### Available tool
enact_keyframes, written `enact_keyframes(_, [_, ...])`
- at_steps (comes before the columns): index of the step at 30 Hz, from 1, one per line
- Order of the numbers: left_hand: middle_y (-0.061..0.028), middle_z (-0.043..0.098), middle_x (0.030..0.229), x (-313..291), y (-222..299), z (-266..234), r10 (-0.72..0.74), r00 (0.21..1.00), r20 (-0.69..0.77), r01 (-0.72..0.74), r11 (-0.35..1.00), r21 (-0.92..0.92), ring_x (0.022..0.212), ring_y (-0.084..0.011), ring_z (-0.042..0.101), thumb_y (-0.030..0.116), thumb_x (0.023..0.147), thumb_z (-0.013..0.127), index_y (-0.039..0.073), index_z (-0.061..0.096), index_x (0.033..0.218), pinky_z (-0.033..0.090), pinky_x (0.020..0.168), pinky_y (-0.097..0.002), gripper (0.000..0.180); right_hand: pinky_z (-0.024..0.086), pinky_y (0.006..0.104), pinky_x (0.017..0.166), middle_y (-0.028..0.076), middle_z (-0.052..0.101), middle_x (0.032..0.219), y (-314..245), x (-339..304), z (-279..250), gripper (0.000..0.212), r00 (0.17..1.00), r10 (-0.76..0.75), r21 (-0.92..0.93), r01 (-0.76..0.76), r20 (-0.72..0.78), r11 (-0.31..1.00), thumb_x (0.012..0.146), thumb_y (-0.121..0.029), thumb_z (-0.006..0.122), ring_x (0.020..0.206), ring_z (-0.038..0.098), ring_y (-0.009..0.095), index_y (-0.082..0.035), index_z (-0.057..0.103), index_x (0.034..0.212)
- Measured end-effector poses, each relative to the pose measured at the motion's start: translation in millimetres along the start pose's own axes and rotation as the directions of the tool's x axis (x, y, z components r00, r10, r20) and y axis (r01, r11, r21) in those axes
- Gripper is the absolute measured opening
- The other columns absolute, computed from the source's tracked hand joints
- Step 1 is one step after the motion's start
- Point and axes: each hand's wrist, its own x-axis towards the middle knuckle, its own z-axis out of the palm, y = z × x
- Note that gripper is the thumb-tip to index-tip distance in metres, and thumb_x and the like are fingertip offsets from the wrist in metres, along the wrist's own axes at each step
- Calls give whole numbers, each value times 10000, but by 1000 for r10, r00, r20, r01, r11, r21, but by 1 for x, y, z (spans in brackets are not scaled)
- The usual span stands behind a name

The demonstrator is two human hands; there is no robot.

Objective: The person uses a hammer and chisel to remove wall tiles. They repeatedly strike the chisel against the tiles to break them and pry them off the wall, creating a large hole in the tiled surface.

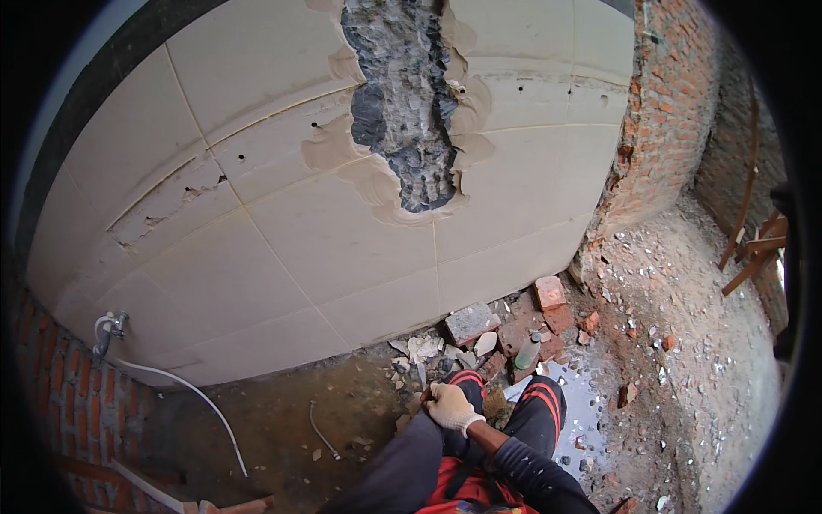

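My right hand (451, 407) wears a cream knit glove and lies curled over the end of my left sleeve, its fingers bent inward. What is inside its grip is hidden. Only a small edge of my left hand (425, 396) shows beside the glove, so its fingers cannot be made out. A thin pale strip (421, 373) sticks up just beyond the hands; its kind is unclear. Both hands are in front of my dark trousers with red stripes (541, 401). Past my knees stand a greenish bottle (527, 351) and several bricks (550, 293).
Ahead is a tiled wall (342, 231) with a rough vertical strip broken out (407, 111). A white hose (201, 396) hangs from a tap (110, 330) at left. Rubble (668, 343) covers the right side, below a broken brick wall (668, 111). Wooden pieces (758, 248) lean far right.
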Motion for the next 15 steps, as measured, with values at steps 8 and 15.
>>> enact_keyframes(8, [-152, 537, 1186, 18, 1, -16, 72, 997, 32, -74, 993, 90, 1091, -284, 533, 339, 675, 716, 8, 418, 1242, 442, 895, -362, 720, 476, 393, 694, 188, 618, 783, 3, 14, 6, 148, 1000, 11, -290, -13, -10, 957, 720, -117, 597, 795, 610, 339, -45, 607, 850])
enact_keyframes(15, [-157, 508, 1243, 50, -2, -29, 105, 991, 77, -116, 980, 161, 1128, -278, 513, 370, 682, 716, -11, 378, 1294, 423, 934, -339, 797, 479, 372, 666, 132, 618, 808, 23, -28, 22, 220, 918, 156, 202, -86, -365, 976, 800, -116, 577, 713, 612, 266, -2, 567, 988])
